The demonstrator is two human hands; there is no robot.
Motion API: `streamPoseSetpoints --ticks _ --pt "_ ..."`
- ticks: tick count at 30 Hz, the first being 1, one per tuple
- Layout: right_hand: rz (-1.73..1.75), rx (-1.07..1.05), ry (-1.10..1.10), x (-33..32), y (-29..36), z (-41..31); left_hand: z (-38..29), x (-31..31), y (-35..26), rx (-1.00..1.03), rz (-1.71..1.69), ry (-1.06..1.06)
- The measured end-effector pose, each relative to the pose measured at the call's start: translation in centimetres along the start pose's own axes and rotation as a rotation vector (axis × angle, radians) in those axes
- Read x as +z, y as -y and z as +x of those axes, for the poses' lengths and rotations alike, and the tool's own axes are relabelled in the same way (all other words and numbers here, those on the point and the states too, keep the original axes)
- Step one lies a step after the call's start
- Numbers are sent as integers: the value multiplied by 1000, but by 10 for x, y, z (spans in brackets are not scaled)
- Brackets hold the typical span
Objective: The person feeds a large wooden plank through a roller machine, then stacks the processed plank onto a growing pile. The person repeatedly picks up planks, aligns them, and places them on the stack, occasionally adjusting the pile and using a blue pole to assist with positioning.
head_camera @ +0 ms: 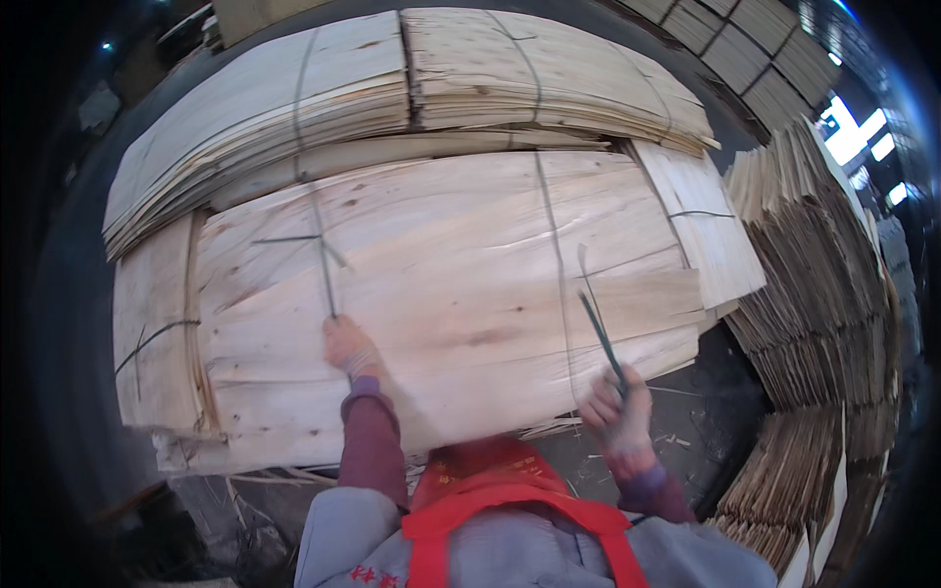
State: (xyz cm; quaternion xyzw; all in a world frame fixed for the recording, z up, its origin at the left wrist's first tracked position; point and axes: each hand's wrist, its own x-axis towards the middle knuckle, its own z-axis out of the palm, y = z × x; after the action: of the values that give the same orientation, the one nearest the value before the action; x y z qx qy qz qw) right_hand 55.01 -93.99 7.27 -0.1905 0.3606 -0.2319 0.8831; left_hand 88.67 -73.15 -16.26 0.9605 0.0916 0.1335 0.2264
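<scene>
In front of me lies a bundle of thin wood veneer sheets [456, 294], crossed by green straps. My left hand [350, 344] grips the left strap [323, 253] over the sheets, just below its knot with loose ends. At the bundle's lower right corner, my right hand [616, 408] is closed around a dark green strap piece [601, 334] whose ends stick up. A second strap [551, 213] runs across the sheets between my hands. Motion blurs my right hand slightly.
Two tied veneer stacks [253, 121] [544, 81] lie along the far side. Narrower tied bundles flank the sheets at left [158, 338] and right [702, 220]. Tall veneer piles [809, 294] stand at the right. Wood scraps [673, 439] litter the floor near my right hand.
</scene>
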Motion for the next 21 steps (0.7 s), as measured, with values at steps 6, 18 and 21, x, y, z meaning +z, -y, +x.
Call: streamPoseSetpoints --ticks 6,18,21 --pt "232 -114 -164 -78 -24 -153 -2 -28 5 -40 -315 194" --pt "241 242 -144 -129 -87 -205 -210 -261 -20 367 -961 696" --pt "84 300 -92 -137 -98 -168 -281 -281 8 664 -866 955"
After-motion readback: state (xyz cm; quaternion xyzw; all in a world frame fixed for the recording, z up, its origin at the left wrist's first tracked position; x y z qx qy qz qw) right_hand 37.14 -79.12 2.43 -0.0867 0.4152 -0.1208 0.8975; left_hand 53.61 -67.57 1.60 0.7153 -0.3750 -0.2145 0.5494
